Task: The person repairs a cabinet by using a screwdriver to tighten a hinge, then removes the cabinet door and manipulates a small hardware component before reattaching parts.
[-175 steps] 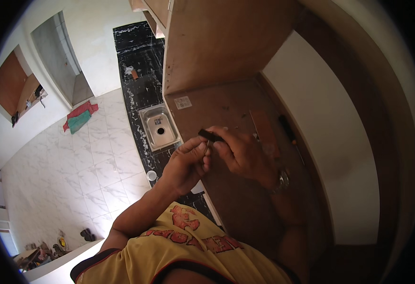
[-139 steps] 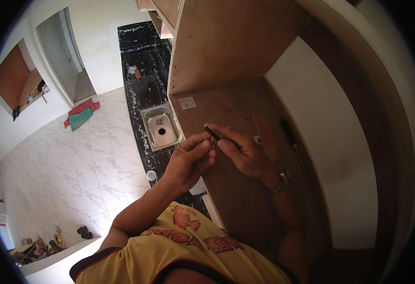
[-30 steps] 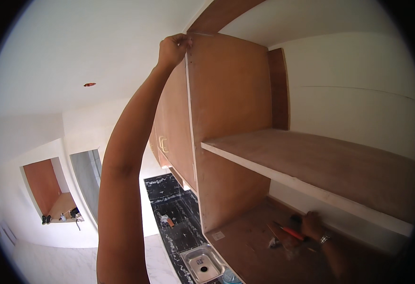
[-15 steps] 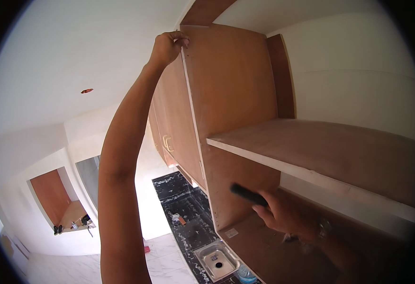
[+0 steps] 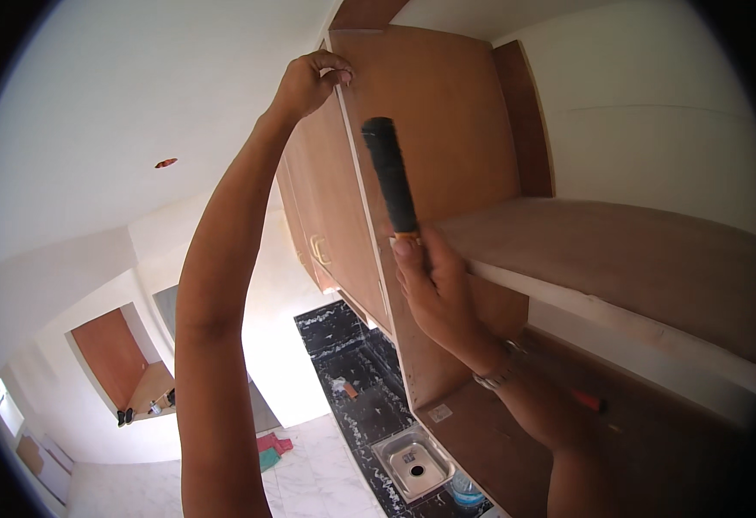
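Note:
High up, my left hand (image 5: 318, 82) is closed in a pinch against the front edge of the brown wooden cabinet panel (image 5: 434, 121). What its fingertips hold, if anything, is too small to make out. My right hand (image 5: 443, 293) is wrapped round a tool with a long black grip (image 5: 391, 173) and a bit of orange at its neck. The grip points upward in front of the panel, below my left hand. The tool's other end is hidden in my palm, so its kind does not show.
A wooden shelf (image 5: 602, 246) juts out at right. On the cabinet's lower board lies a red and dark object (image 5: 587, 400). Below left are a black marbled counter (image 5: 365, 423), a steel sink (image 5: 412, 470) and a clear blue bottle (image 5: 464, 490). Closed cabinet doors (image 5: 330, 198) adjoin the panel.
My right hand has risen up and left from low in the cabinet, swinging the black grip upright. My left hand stays pinched at the panel edge. The view has shifted slightly.

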{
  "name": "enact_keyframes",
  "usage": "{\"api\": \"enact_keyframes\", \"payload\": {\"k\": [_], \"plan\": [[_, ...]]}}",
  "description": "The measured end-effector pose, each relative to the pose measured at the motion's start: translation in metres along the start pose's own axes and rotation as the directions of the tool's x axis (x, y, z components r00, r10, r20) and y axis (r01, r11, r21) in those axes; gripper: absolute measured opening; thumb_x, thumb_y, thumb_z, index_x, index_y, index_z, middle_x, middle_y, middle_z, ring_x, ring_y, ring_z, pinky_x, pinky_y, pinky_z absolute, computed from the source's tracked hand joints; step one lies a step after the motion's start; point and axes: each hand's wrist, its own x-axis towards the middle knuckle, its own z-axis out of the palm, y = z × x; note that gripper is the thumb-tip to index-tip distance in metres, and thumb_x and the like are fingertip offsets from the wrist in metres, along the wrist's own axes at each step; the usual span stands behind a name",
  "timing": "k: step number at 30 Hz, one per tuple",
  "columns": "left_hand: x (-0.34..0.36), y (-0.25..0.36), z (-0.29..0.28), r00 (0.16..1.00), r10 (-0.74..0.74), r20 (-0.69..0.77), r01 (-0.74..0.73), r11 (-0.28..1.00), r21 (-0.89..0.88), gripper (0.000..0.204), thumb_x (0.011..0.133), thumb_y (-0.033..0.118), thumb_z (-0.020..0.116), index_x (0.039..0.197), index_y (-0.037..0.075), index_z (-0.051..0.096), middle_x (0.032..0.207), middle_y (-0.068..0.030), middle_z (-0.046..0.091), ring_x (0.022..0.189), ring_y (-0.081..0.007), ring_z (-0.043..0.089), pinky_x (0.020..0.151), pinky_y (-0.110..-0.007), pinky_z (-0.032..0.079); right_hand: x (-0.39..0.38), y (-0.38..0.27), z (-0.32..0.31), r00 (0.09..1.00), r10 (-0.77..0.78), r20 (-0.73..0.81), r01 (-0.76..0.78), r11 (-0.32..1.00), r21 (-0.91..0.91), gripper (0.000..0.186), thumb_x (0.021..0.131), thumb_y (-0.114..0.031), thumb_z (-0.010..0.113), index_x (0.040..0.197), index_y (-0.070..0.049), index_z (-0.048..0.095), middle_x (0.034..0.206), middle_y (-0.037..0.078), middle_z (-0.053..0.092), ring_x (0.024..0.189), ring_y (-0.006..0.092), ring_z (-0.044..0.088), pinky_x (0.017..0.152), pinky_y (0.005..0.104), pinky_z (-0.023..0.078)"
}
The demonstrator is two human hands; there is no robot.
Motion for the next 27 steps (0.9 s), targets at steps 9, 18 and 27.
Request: {"api": "enact_keyframes", "payload": {"k": [9, 18, 27], "plan": [[-0.003, 0.015, 0.014, 0.996, -0.043, -0.083, 0.055, 0.987, 0.151, 0.012, 0.091, 0.0, 0.068, 0.1, 0.001, 0.075, 0.098, -0.009, 0.074, 0.091, -0.0244, 0.07, 0.082, -0.035, 0.054, 0.071, -0.002, 0.037, 0.933, -0.182, -0.311, 0.191, 0.982, -0.003, 0.027, 0.11, -0.017, 0.046, 0.111, 0.004, 0.063, 0.073, 0.009, 0.06, 0.061, 0.0134, 0.053, 0.059, 0.0313, 0.044], [-0.009, 0.007, 0.008, 0.989, 0.13, -0.066, -0.124, 0.989, 0.086, 0.011, 0.087, -0.004, 0.069, 0.095, 0.001, 0.076, 0.099, -0.01, 0.074, 0.088, -0.0264, 0.072, 0.081, -0.036, 0.056, 0.122, -0.015, 0.066, 0.776, -0.378, -0.504, 0.354, 0.923, -0.148, 0.024, 0.108, -0.013, 0.044, 0.108, 0.004, 0.06, 0.093, 0.021, 0.071, 0.084, 0.0372, 0.07, 0.077, 0.0431, 0.052], [-0.017, -0.008, 0.018, 0.98, 0.131, -0.147, -0.133, 0.991, -0.006, 0.012, 0.085, -0.005, 0.07, 0.095, 0.0, 0.076, 0.1, -0.0093, 0.075, 0.088, -0.0244, 0.072, 0.081, -0.034, 0.057, 0.145, 0.011, 0.072, 0.767, -0.274, -0.581, 0.201, 0.961, -0.187, 0.025, 0.106, -0.016, 0.045, 0.102, 0.002, 0.063, 0.09, 0.02, 0.07, 0.084, 0.0358, 0.069, 0.077, 0.0431, 0.051]]}}
